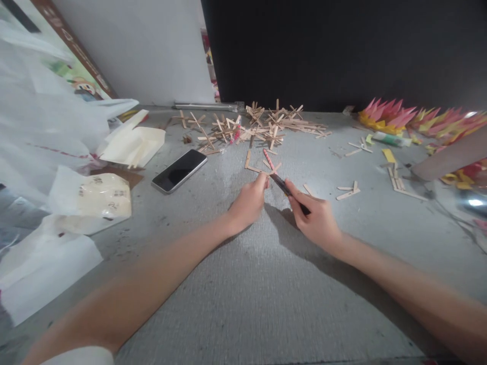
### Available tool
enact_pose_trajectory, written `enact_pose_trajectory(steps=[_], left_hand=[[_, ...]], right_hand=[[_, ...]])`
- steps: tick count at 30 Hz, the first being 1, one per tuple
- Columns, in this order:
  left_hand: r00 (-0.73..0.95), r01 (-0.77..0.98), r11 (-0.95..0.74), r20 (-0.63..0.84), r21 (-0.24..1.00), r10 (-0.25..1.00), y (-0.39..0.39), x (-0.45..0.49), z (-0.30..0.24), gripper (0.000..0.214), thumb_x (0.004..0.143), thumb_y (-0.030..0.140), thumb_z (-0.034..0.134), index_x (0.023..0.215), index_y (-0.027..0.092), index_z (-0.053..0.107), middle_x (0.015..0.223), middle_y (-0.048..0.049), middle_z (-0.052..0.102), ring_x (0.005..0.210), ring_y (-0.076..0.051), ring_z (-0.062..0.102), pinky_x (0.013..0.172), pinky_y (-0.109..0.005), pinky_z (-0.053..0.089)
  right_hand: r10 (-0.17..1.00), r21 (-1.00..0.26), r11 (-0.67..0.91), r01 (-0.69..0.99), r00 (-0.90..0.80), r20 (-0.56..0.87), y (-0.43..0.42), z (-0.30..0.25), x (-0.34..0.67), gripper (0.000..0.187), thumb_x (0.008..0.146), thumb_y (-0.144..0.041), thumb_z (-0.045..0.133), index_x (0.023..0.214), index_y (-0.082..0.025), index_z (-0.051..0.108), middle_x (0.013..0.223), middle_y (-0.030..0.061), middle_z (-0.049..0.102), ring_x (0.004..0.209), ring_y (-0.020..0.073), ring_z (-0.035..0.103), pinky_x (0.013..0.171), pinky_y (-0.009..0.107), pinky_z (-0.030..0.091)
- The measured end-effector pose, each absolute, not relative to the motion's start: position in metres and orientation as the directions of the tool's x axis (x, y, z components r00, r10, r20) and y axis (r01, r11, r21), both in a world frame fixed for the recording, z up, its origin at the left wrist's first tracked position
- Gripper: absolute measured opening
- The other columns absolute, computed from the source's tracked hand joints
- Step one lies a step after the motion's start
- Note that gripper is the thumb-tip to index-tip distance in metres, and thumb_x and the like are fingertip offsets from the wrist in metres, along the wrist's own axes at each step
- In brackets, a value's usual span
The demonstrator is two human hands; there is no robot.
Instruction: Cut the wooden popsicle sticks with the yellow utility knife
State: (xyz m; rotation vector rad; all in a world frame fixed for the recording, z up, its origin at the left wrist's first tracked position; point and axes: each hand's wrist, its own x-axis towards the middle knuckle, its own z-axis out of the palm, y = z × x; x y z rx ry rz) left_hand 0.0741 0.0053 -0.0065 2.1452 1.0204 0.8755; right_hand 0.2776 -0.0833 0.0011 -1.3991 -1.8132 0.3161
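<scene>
My left hand (249,203) is closed around one end of a small frame of joined wooden craft sticks (254,168). The sticks poke out beyond its thumb and fingers, in the middle of the grey table. Close beside it, my right hand (316,218) grips a slim tool with a dark handle (281,184) and a pink-red patterned front part (268,159). That front part points away from me and crosses the sticks. Whether it touches them I cannot tell. A loose short stick (307,189) lies just past the right hand's fingers.
Behind the hands is a pile of stick stars (274,126). A phone (179,171) lies left, near an open paper box (142,147) and plastic bags (41,121). At right are pink-yellow paper pieces (384,119), a glue stick (391,139) and more joined sticks (348,191).
</scene>
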Motion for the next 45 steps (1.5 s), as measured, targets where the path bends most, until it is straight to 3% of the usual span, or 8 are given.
enact_pose_trajectory(steps=[8, 15, 18, 29, 36, 41, 45], left_hand=[[0.465, 0.417, -0.501, 0.295, 0.759, 0.835, 0.006, 0.076, -0.005, 0.022, 0.091, 0.005, 0.041, 0.095, 0.026, 0.046, 0.074, 0.0008, 0.049, 0.063, -0.019, 0.042, 0.066, -0.032, 0.029], [0.441, 0.368, -0.457, 0.28, 0.81, 0.852, 0.004, 0.078, -0.003, 0.019, 0.094, 0.007, 0.046, 0.091, 0.025, 0.045, 0.074, 0.0014, 0.048, 0.063, -0.018, 0.042, 0.068, -0.032, 0.031], [0.434, 0.378, -0.447, 0.272, 0.811, 0.859, 0.003, 0.079, -0.001, 0.018, 0.096, 0.007, 0.044, 0.091, 0.025, 0.045, 0.074, 0.001, 0.049, 0.063, -0.018, 0.042, 0.068, -0.032, 0.032], [0.41, 0.34, -0.451, 0.302, 0.825, 0.861, 0.006, 0.079, -0.009, 0.011, 0.101, 0.017, 0.049, 0.093, 0.025, 0.047, 0.075, -0.0002, 0.051, 0.064, -0.019, 0.045, 0.068, -0.033, 0.033], [0.388, 0.367, -0.437, 0.291, 0.821, 0.874, 0.004, 0.081, -0.004, 0.018, 0.109, 0.028, 0.038, 0.096, 0.024, 0.049, 0.072, 0.0002, 0.051, 0.064, -0.019, 0.048, 0.069, -0.033, 0.034], [0.393, 0.422, -0.44, 0.277, 0.793, 0.877, 0.001, 0.081, 0.001, 0.018, 0.111, 0.029, 0.037, 0.099, 0.023, 0.05, 0.069, 0.0016, 0.05, 0.061, -0.017, 0.047, 0.067, -0.032, 0.033], [0.389, 0.367, -0.416, 0.269, 0.832, 0.881, -0.001, 0.081, 0.004, 0.027, 0.113, 0.038, 0.035, 0.096, 0.022, 0.05, 0.069, 0.0016, 0.05, 0.061, -0.016, 0.048, 0.067, -0.031, 0.036]], right_hand=[[0.968, -0.814, 0.18, 0.552, 0.049, 0.247, -0.085, 0.007, 0.271, 0.051, 0.102, -0.038, 0.052, 0.149, -0.026, 0.068, 0.079, 0.0009, 0.071, 0.054, 0.0129, 0.039, 0.047, 0.026, 0.038], [0.995, -0.962, 0.041, 0.27, 0.076, 0.064, -0.087, 0.012, 0.264, 0.053, 0.1, -0.041, 0.057, 0.149, -0.023, 0.067, 0.062, -0.0039, 0.048, 0.049, 0.0097, 0.034, 0.043, 0.023, 0.032], [0.997, -0.989, -0.009, 0.146, 0.071, 0.001, -0.087, 0.013, 0.262, 0.056, 0.1, -0.045, 0.06, 0.151, -0.023, 0.065, 0.063, -0.0043, 0.046, 0.047, 0.008, 0.034, 0.04, 0.021, 0.032], [0.989, -0.984, -0.14, -0.108, 0.032, -0.144, -0.091, 0.019, 0.256, 0.066, 0.096, -0.051, 0.07, 0.156, -0.024, 0.06, 0.068, -0.0048, 0.054, 0.041, 0.0047, 0.034, 0.033, 0.02, 0.037], [0.957, -0.886, -0.289, -0.363, -0.13, -0.259, -0.081, 0.022, 0.266, 0.064, 0.093, -0.042, 0.076, 0.153, -0.026, 0.061, 0.071, -0.0056, 0.056, 0.042, 0.0024, 0.022, 0.037, 0.018, 0.022], [0.952, -0.873, -0.304, -0.383, -0.169, -0.257, -0.077, 0.02, 0.27, 0.059, 0.094, -0.04, 0.075, 0.15, -0.027, 0.061, 0.072, -0.0064, 0.056, 0.043, 0.0027, 0.018, 0.037, 0.019, 0.02], [0.972, -0.907, -0.23, -0.352, -0.131, -0.195, -0.079, 0.015, 0.268, 0.052, 0.095, -0.046, 0.075, 0.142, -0.028, 0.063, 0.07, -0.0077, 0.056, 0.041, 0.0028, 0.02, 0.037, 0.019, 0.019]])
